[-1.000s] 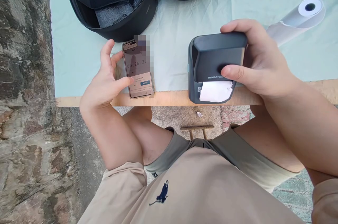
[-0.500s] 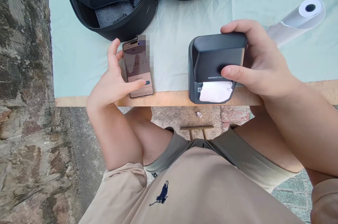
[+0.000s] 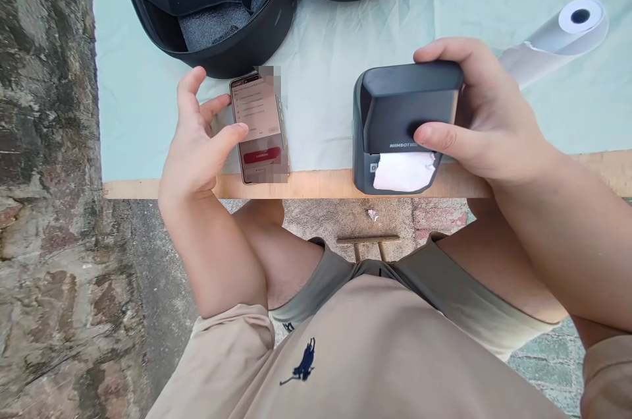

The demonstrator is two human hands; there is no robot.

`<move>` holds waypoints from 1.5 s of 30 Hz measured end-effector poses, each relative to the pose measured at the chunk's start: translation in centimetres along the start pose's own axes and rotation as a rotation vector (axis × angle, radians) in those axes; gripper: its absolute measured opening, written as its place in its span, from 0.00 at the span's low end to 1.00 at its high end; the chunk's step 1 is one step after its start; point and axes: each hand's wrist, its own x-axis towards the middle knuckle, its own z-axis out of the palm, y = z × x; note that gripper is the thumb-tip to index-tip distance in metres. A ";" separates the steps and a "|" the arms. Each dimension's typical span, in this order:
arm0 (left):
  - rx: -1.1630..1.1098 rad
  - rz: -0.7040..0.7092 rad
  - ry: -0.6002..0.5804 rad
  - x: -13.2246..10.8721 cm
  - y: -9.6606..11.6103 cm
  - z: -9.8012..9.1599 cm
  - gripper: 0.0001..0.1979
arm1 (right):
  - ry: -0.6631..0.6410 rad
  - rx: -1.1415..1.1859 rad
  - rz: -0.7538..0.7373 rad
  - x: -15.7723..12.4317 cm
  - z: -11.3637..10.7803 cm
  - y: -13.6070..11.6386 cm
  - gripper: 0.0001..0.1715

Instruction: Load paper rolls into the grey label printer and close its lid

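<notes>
A smartphone (image 3: 259, 122) lies face up near the table's front edge, its screen showing lines of text and a red button. My left hand (image 3: 197, 139) is at its left side, fingers apart, with the thumb over the screen and the index finger by the upper left edge. Whether the thumb touches the glass I cannot tell. To the right, my right hand (image 3: 486, 112) grips a dark label printer (image 3: 407, 103) marked NIIMBOT, thumb on its front and fingers around its far right side. White paper (image 3: 403, 172) with a torn edge sticks out of the printer's slot.
An open black zip case (image 3: 266, 30) with grey foam stands at the back left. At the right lies a partly unrolled white paper roll (image 3: 580, 16). A light green cloth (image 3: 326, 103) covers the table up to its wooden edge (image 3: 316, 185). A stone wall (image 3: 44, 208) rises on the left.
My left thumb has drawn back up and left from the phone's lower screen, and the hand has shifted left. The screen went from a timer to text with a red button. The printer stayed put.
</notes>
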 end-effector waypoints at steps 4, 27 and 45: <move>-0.003 -0.145 0.079 0.0 1.9 0.5 0.33 | -0.012 0.007 -0.002 0.0 0.0 0.2 0.35; 0.114 -0.178 -0.082 -0.3 3.0 0.7 0.24 | -0.008 -0.021 -0.018 0.1 0.1 0.2 0.35; 0.070 -0.165 -0.087 -0.2 2.7 0.7 0.16 | -0.003 -0.014 0.002 0.1 0.2 0.0 0.36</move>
